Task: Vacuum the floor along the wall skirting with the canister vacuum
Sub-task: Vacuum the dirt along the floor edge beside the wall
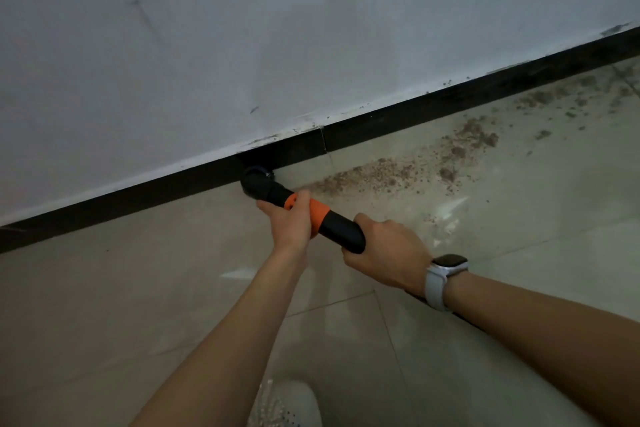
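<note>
A black vacuum wand (341, 227) with an orange collar (317, 210) runs from the lower right toward the wall. Its black nozzle end (258, 180) sits against the dark skirting (398, 118) where the skirting meets the floor. My left hand (291, 222) grips the wand at the orange collar. My right hand (388, 253), with a watch on its wrist, grips the black part just behind. Brown dirt (398, 170) lies scattered on the beige tiled floor to the right of the nozzle, along the skirting. The canister is out of view.
A pale wall (277, 45) with scuff marks rises above the skirting. A white shoe (287, 406) shows at the bottom edge. More dirt (561, 97) spreads further right near the wall. The floor tiles (104, 305) to the left look bare.
</note>
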`<state>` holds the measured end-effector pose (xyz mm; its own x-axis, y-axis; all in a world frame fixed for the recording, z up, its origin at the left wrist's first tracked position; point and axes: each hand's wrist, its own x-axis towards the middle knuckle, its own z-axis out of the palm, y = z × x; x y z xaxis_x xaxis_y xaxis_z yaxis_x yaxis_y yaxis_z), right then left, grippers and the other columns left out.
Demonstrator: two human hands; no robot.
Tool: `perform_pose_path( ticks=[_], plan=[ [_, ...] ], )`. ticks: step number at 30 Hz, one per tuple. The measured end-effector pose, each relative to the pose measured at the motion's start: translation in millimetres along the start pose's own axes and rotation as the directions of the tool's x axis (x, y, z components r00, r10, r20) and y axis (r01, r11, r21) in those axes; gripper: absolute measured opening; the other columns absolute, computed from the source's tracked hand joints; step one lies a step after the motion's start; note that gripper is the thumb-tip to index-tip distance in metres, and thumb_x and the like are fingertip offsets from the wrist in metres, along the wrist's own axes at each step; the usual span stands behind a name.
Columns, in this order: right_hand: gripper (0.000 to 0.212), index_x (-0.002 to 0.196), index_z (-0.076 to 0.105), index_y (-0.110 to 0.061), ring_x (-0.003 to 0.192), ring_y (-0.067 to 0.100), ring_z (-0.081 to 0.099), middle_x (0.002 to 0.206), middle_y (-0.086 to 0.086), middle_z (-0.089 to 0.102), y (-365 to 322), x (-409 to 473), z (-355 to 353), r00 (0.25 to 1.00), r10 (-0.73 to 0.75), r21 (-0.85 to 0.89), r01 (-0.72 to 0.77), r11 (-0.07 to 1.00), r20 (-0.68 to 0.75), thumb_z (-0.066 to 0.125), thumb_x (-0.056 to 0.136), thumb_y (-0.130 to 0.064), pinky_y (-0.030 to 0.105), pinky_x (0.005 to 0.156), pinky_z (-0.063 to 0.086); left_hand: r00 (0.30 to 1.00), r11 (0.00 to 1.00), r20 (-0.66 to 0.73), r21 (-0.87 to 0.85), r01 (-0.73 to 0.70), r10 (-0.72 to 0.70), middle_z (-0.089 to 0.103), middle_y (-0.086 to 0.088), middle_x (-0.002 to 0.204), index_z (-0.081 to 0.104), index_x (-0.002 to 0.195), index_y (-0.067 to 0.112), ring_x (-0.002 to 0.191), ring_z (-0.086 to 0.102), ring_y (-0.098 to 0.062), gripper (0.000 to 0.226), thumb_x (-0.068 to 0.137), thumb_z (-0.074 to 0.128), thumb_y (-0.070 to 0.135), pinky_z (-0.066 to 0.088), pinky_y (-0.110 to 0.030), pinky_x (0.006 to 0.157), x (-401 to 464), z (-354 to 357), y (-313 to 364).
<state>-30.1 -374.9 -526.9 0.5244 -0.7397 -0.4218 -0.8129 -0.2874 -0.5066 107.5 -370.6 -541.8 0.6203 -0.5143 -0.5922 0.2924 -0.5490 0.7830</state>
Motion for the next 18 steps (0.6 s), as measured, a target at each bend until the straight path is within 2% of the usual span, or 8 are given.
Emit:
perform_pose_path(
  ticks=[4,8,11,14,18],
  plan=[
    [0.023,0.104,0.045,-0.017,0.065,0.02,0.05,0.075,-0.002,0.048,-48.6,24.4,18.5,0.986,-0.156,-0.031,0.158,0.987,0.061,0.053,0.09,-0.033,0.028,0.058,0.039,0.989,0.995,-0.146,-0.102,0.006,-0.021,0.048,0.001,0.093,0.028,0.14,0.02,0.08,0.052,-0.013,0.057,0.091,0.054,0.017,0.051,-0.036,0.069,20.5,-61.0,0.1],
    [0.024,0.106,0.046,-0.016,0.066,0.021,0.047,0.078,0.0,0.048,-106.6,46.0,42.1,0.949,-0.291,-0.028,0.296,0.955,0.118,0.052,0.089,-0.032,0.028,0.06,0.036,0.958,0.981,-0.279,-0.195,0.011,-0.066,0.051,-0.006,0.103,0.033,0.139,0.02,0.083,0.054,-0.015,0.053,0.091,0.054,0.016,0.049,-0.031,0.06,35.8,-129.3,1.5],
    [0.027,0.11,0.048,-0.014,0.068,0.021,0.048,0.086,0.005,0.056,-150.6,57.4,63.0,0.914,-0.368,-0.012,0.376,0.927,0.171,0.052,0.09,-0.031,0.029,0.061,0.036,0.922,0.973,-0.374,-0.231,0.016,-0.104,0.051,-0.009,0.113,0.036,0.138,0.017,0.095,0.054,-0.02,0.05,0.091,0.054,0.017,0.047,-0.03,0.059,46.2,-178.9,0.9],
    [0.028,0.111,0.048,-0.012,0.07,0.023,0.048,0.097,0.01,0.062,-188.7,68.7,84.8,0.881,-0.428,0.007,0.435,0.9,0.202,0.052,0.09,-0.03,0.03,0.063,0.038,0.891,0.965,-0.436,-0.26,0.012,-0.128,0.052,-0.009,0.114,0.038,0.138,0.017,0.097,0.053,-0.021,0.049,0.091,0.055,0.018,0.046,-0.03,0.057,62.0,-223.1,-0.7],
    [0.028,0.114,0.049,-0.009,0.08,0.03,0.056,0.103,0.013,0.063,-228.4,83.4,108.8,0.853,-0.476,0.02,0.484,0.875,0.215,0.05,0.092,-0.027,0.03,0.064,0.035,0.877,0.961,-0.448,-0.271,0.052,-0.174,0.052,-0.009,0.114,0.037,0.139,0.018,0.1,0.054,-0.023,0.05,0.092,0.054,0.021,0.048,-0.035,0.067,85.6,-271.0,-4.9]
  ],
)
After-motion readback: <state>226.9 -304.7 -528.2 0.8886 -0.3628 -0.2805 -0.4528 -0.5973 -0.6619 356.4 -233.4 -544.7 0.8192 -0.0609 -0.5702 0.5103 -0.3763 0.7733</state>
